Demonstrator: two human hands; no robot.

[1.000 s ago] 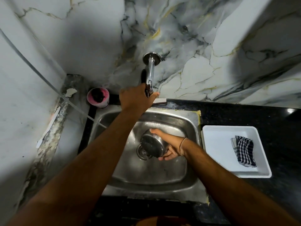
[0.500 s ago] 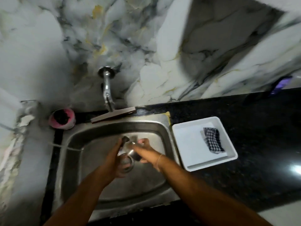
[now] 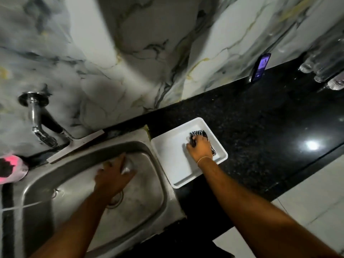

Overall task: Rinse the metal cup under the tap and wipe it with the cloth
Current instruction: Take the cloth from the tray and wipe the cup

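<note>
My left hand (image 3: 113, 175) is over the steel sink (image 3: 44, 179) and grips the metal cup (image 3: 128, 165), which shows only as a blurred shiny patch past my fingers. The tap (image 3: 35, 116) sticks out of the marble wall at the left, above the sink's back edge; I see no water running from it. My right hand (image 3: 200, 148) lies in the white tray (image 3: 173, 155) on the black counter, with its fingers closed on the black-and-white checked cloth (image 3: 198, 133). The cloth is mostly covered by that hand.
A pink cup with something dark in it (image 3: 11, 170) stands at the sink's left back corner. A phone (image 3: 260, 67) leans on the wall at the right, near several clear bottles (image 3: 320, 71). The black counter (image 3: 260, 127) stretches right of the tray.
My left hand left the tap and took the cup in the sink. My right hand let go of the cup, moved right to the tray and closed on the cloth. The view swung right.
</note>
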